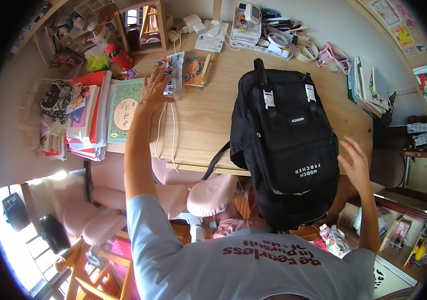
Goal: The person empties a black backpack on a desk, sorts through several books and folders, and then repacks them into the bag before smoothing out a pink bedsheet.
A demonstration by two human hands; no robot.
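Observation:
A black backpack (pixel 284 138) with white buckles lies on the wooden desk (pixel 206 123), its lower end jutting past the front edge towards my body. Beside its right side my right hand (pixel 356 165) hovers, fingers apart and holding nothing. My left hand (pixel 156 88) is stretched out over the desk, fingers spread, at the left edge of a white plastic packet (pixel 176 73); whether it touches the packet cannot be told. Below that hand a white cord (pixel 173 131) runs to the desk's front edge. A green book (pixel 123 112) lies partly hidden behind my left forearm.
Stacked papers and folders (pixel 93 112) fill the desk's left end, near a red bottle (pixel 119 56) and a mirror (pixel 142 28). A spiral notebook (pixel 197 71) lies mid-desk. Books (pixel 370 86) stand at the right. A pink cushioned chair (pixel 209 197) is at the front edge.

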